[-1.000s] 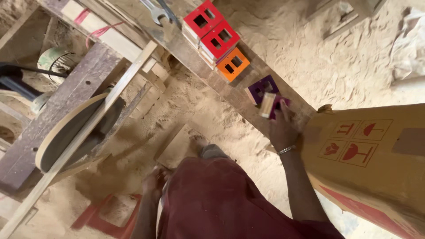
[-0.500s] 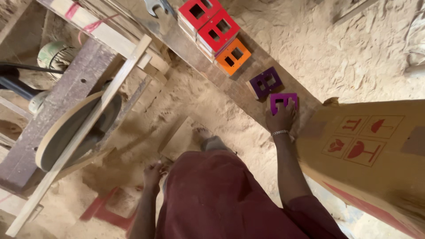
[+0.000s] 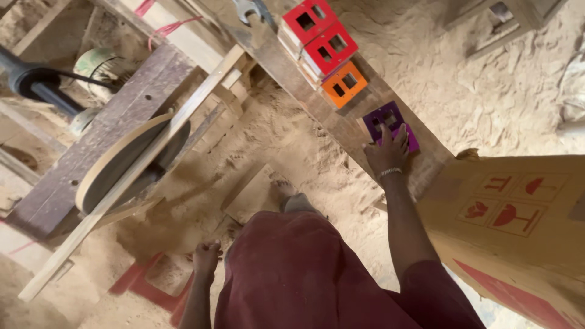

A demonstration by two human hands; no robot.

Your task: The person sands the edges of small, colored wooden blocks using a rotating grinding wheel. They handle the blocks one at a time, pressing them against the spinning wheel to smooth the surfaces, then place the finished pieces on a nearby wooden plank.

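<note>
My right hand (image 3: 386,151) rests flat, fingers spread, on a magenta square piece (image 3: 412,137) lying on a long wooden plank (image 3: 286,61). A purple square piece (image 3: 381,118) with cut-out holes lies just beyond my fingertips, touching the magenta one. Further along the plank sit an orange piece (image 3: 344,84) and two red pieces (image 3: 318,31) stacked on pale boards. My left hand (image 3: 205,256) hangs low beside my dark red garment, fingers curled loosely, holding nothing.
A big cardboard box (image 3: 524,225) with red symbols stands at my right. A dark wooden bench with a curved band-saw wheel guard (image 3: 128,161) is at the left. A metal clamp (image 3: 250,9) sits on the plank's far end. Sawdust covers the floor (image 3: 475,91).
My right hand set the magenta piece down beside the purple one and now lies flat on it. The view has shifted slightly closer.
</note>
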